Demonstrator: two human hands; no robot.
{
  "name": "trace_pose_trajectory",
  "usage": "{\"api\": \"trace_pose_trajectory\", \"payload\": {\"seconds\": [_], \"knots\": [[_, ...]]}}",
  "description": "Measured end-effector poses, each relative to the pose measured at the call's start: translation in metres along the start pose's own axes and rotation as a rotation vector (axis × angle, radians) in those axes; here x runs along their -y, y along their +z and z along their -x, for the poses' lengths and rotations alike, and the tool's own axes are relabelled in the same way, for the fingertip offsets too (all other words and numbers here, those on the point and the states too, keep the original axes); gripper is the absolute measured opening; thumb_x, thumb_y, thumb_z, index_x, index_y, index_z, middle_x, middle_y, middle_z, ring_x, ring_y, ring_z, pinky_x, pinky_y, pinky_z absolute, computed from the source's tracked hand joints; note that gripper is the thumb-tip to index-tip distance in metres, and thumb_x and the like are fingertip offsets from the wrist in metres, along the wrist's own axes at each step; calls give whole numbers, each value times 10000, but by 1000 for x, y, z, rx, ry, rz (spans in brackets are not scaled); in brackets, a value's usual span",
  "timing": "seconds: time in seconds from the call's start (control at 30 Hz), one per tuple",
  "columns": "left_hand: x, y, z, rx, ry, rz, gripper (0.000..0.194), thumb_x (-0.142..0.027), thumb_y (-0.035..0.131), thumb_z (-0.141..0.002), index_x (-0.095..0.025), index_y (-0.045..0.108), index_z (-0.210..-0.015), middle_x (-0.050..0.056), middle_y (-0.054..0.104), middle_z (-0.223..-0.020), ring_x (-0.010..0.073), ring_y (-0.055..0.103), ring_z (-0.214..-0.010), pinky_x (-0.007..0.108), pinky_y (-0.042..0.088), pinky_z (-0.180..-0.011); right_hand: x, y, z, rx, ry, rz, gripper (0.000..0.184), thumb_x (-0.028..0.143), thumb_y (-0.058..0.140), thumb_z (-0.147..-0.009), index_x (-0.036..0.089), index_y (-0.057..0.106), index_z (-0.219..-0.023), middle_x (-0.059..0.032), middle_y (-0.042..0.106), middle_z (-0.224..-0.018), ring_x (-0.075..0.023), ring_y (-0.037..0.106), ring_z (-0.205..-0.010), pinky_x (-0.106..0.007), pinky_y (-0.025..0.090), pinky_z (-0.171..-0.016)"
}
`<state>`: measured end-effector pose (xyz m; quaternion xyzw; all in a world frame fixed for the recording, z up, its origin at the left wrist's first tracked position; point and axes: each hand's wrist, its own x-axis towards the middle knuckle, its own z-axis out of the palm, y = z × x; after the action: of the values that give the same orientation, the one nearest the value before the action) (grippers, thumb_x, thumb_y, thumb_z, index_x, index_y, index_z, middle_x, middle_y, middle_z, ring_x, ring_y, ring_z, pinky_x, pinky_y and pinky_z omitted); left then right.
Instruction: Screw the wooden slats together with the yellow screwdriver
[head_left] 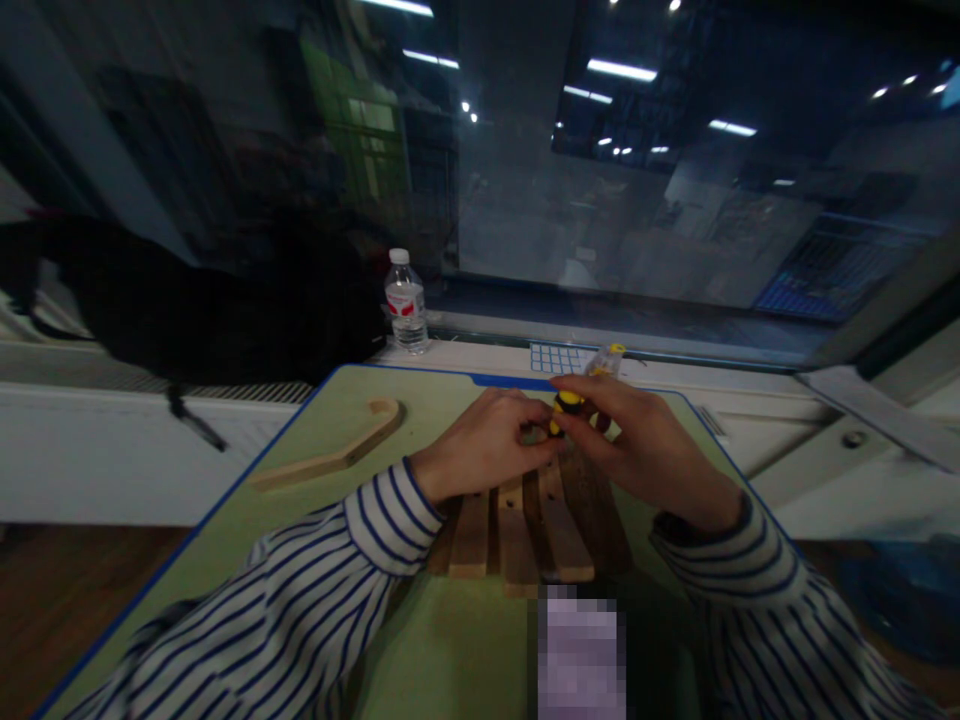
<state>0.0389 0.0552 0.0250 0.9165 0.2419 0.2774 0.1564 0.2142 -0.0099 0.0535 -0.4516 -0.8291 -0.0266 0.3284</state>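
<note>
Pretty dim shot tbh. White light strips (622, 70) glare in the dark window (510, 200) beyond the desk (435, 640). Soft shadow (660, 620) on the desk's near side, plus 1 blocky pixelated patch (581, 655). Floor (82, 590) left of the desk is murky, and the frame edges look stretched.

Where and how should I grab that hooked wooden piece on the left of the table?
Best, I'd say, around the middle of the hooked wooden piece, from above: it is long and slim, lies on the table, and nothing covers it there.
</note>
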Motion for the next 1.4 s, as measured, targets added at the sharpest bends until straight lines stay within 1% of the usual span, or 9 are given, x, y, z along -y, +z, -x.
{"api": "trace_pose_trajectory", "payload": {"seconds": [0.2, 0.37, 0.53, 0.73, 0.87, 1.07, 1.2, 1.4], "knots": [[0, -1, 1, -22, -17, -4, 168, -320, 594, -825, -173, 675, -834, 13, 677, -749, 148, 582, -704, 270, 413, -673, -2, 0, 1, -10, 2, 8, 307, 295, 531, -893, 198, 561, -1183, -76, 677, -1049, -178, 650, -847, -331, 543, -728], [-3, -2, 1, -29, -11, -7, 140, -280, 595, -813, -167, 679, -823, 11, 673, -726, 143, 576, -673, 266, 407, -648, -3, 1, 1, -16, 22, -4, 301, 313, 545, -888, 185, 568, -1160, -80, 677, -1031, -184, 649, -872, -322, 539, -735], [-3, -1, 1, -17, 7, 8, 138, -263, 586, -820, -168, 677, -865, 17, 683, -769, 153, 596, -722, 277, 414, -686, -4, 1, 1, -22, 18, -11, 293, 318, 549, -886, 192, 574, -1149, -82, 674, -1024, -195, 644, -902, -332, 533, -753], [-1, -2, 0, -22, -44, -2, 202, -366, 632, -799, -171, 664, -837, 20, 685, -805, 164, 595, -766, 280, 417, -696, -3, 2, 1, -30, 47, -12, 296, 321, 550, -879, 206, 579, -1151, -78, 678, -998, -189, 649, -841, -328, 539, -709], [0, -2, 0, -29, -32, -1, 188, -357, 622, -814, -173, 664, -809, 9, 682, -764, 158, 595, -735, 274, 411, -682, -1, 2, 1, -25, 56, -19, 306, 308, 553, -875, 203, 574, -1162, -82, 671, -1019, -181, 645, -821, -314, 541, -690], [3, -1, 1, -44, -23, 15, 182, -356, 618, -822, -183, 673, -813, 12, 691, -790, 165, 611, -765, 287, 421, -724, 1, -1, 1, -12, -14, -12, 411, 226, 541, -862, 174, 504, -1268, -90, 658, -1085, -153, 634, -770, -302, 539, -683], [2, -2, 1, -34, -19, 26, 163, -335, 614, -828, -185, 676, -846, 9, 698, -812, 166, 610, -782, 291, 417, -737, 0, -3, 0, -10, -49, 14, 356, 193, 531, -864, 198, 550, -1219, -72, 674, -1058, -161, 634, -796, -308, 534, -698], [-1, -4, -1, -4, -17, 20, 130, -286, 615, -820, -171, 675, -815, 11, 684, -764, 148, 590, -722, 262, 408, -676, 0, -2, 0, -7, -11, -2, 322, 231, 543, -878, 171, 563, -1194, -75, 677, -1045, -154, 634, -788, -288, 526, -688]]}}
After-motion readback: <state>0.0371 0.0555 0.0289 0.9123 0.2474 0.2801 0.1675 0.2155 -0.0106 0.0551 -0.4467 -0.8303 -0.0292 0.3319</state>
